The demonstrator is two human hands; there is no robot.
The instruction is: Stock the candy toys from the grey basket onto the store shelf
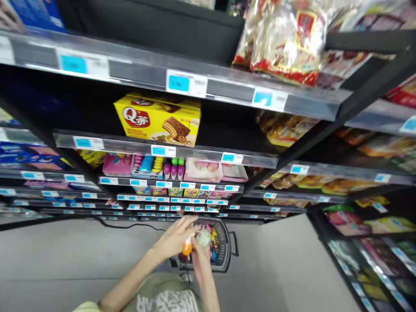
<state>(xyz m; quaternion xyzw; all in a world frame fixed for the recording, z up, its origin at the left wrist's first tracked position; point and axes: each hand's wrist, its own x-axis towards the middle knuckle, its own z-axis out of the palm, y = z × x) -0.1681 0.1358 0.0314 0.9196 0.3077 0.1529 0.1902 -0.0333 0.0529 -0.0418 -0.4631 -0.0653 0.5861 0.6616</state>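
Both hands are close together over a dark grey shopping basket point(225, 258). My left hand point(175, 236) reaches in from the left, its fingers curled round a small orange-and-white item point(187, 248). Just beside it, my right hand point(200, 255) comes up from below with its fingers round a pale green, roundish item point(204, 238). The small size and blur hide what kind of goods these two are. Several brightly coloured small packs point(213, 242) lie inside the basket, partly covered by the hands.
Tall black shelving stands ahead, with a yellow box of chocolate cakes point(159, 119) on a middle shelf. Clear bags with red trim point(289, 43) hang over the top shelf edge. Pink cartons and coloured tubes point(174, 168) sit lower. Another rack point(357, 251) stands right; grey floor point(260, 277) lies below.
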